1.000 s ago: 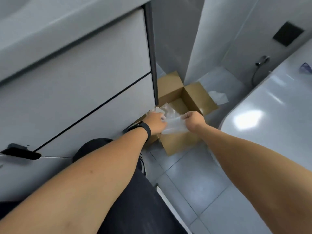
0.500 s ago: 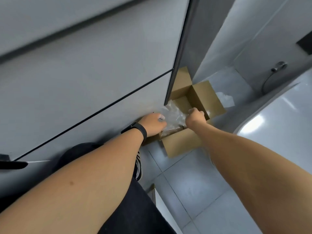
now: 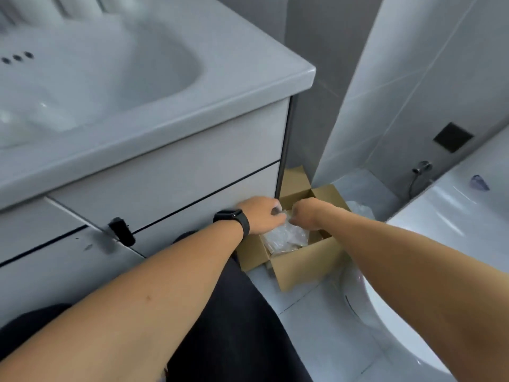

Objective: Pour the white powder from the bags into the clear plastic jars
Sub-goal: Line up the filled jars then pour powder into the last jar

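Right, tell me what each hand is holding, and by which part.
Both the left hand and the right hand grip the clear plastic bag by its upper end, above the cardboard box.

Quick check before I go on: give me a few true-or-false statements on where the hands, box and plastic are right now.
1. Both hands, left hand and right hand, are over the box. True.
2. The box stands on the sink. False: it stands on the floor, beside the cabinet.
3. Clear plastic lies in the box. True.
4. The box flaps are closed. False: they are open.
5. A watch is on the right wrist. False: it is on the left wrist.
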`<state>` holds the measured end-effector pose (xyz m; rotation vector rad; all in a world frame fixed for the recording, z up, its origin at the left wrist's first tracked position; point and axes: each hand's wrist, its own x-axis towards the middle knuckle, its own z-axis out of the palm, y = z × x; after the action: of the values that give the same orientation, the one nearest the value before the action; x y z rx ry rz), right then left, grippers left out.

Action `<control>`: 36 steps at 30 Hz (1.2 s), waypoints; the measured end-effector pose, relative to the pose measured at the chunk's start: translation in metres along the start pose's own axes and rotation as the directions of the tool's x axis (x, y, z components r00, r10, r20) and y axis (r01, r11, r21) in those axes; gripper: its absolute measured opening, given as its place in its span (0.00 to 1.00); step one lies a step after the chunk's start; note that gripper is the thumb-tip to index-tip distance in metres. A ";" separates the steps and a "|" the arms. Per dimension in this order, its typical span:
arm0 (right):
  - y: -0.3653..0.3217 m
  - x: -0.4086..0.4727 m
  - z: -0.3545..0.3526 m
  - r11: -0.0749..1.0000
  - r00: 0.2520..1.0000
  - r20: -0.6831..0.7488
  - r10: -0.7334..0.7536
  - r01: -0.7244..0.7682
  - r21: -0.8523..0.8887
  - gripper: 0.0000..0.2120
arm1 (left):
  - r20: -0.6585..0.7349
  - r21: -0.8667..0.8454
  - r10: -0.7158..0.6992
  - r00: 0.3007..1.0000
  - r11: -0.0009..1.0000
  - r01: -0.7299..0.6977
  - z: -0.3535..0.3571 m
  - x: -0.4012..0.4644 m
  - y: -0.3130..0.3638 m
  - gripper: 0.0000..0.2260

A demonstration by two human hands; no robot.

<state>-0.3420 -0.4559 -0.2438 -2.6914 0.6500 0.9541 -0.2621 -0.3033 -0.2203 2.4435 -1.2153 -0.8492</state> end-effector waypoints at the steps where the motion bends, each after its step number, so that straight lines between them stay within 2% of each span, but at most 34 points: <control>1: -0.004 -0.011 -0.012 0.999 1.000 0.020 -0.019 0.020 -0.040 0.17 | -0.044 0.021 0.041 0.998 0.999 -0.041 -0.012 -0.013 0.008 0.13; 4: -0.016 -0.052 -0.055 0.989 0.997 0.039 -0.068 0.073 -0.127 0.15 | -0.190 0.083 0.180 0.965 0.983 -0.167 -0.055 -0.053 0.037 0.11; 6: -0.026 -0.088 -0.086 0.990 0.996 0.072 -0.047 0.056 -0.130 0.13 | -0.267 0.164 0.257 0.929 0.962 -0.219 -0.085 -0.081 0.059 0.11; 11: -0.055 -0.171 -0.162 0.993 0.996 0.085 -0.003 0.013 -0.119 0.20 | -0.401 0.357 0.350 0.847 0.911 -0.208 -0.159 -0.142 0.092 0.12; 15: -0.093 -0.214 -0.213 0.992 0.998 -0.030 -0.048 0.045 -0.119 0.15 | -0.478 0.430 0.298 0.826 0.900 -0.076 -0.215 -0.188 0.086 0.11; 18: -0.133 -0.235 -0.243 0.990 0.991 -0.088 -0.101 0.091 -0.111 0.14 | -0.545 0.412 0.208 0.812 0.910 0.043 -0.250 -0.219 0.066 0.10; 22: -0.198 -0.251 -0.272 0.959 0.954 -0.195 -0.229 0.187 -0.212 0.14 | -0.615 0.369 0.088 0.784 0.910 0.187 -0.286 -0.256 0.020 0.13; 28: -0.264 -0.210 -0.284 0.891 0.845 -0.385 -0.370 0.206 -0.405 0.18 | -0.617 0.335 -0.070 0.784 0.878 0.342 -0.303 -0.282 -0.053 0.12; 33: -0.315 -0.144 -0.287 0.839 0.816 -0.362 -0.451 0.248 -0.485 0.13 | -0.646 0.233 -0.202 0.737 0.866 0.442 -0.314 -0.268 -0.135 0.10; 36: -0.324 -0.124 -0.287 0.818 0.809 -0.370 -0.457 0.217 -0.533 0.10 | -0.684 0.178 -0.208 0.699 0.882 0.436 -0.321 -0.253 -0.163 0.09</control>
<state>-0.1182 -0.2261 0.0720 -3.3575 -0.0529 0.3535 -0.0812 -0.0064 0.0487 2.8908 -0.6917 0.2075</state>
